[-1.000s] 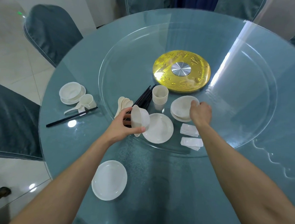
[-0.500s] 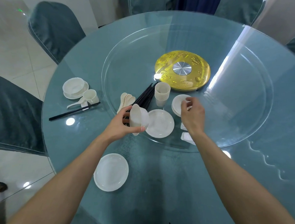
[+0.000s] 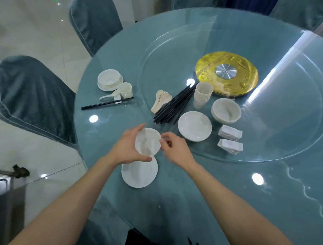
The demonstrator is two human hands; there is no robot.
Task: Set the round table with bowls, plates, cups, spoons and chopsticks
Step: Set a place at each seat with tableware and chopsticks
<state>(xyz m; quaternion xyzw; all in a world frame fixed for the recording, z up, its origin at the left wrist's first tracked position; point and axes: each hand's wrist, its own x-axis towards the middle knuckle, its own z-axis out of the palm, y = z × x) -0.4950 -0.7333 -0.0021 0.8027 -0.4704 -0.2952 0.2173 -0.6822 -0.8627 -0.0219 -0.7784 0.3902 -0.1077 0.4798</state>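
Note:
My left hand [image 3: 125, 148] grips a small white bowl [image 3: 147, 141], tilted toward me, just above the far edge of a white plate [image 3: 139, 172] on the round table. My right hand [image 3: 176, 150] is beside the bowl, thumb and fingertips at its right rim. On the glass turntable [image 3: 286, 127] lie a stack of bowls [image 3: 226, 110], a plate [image 3: 194, 126], stacked cups [image 3: 202, 93], black chopsticks [image 3: 173, 105], white spoons [image 3: 160, 101] and chopstick rests [image 3: 230, 139].
A finished place setting sits at the far left: bowl on plate [image 3: 109, 79], cup [image 3: 125, 90], spoon and chopsticks [image 3: 107, 103]. A gold disc [image 3: 226, 74] marks the turntable's centre. Covered chairs [image 3: 28, 96] stand around the table edge.
My left hand brought the bowl back from the turntable to above the near plate. My right hand left the bowl stack and came over to the held bowl's rim.

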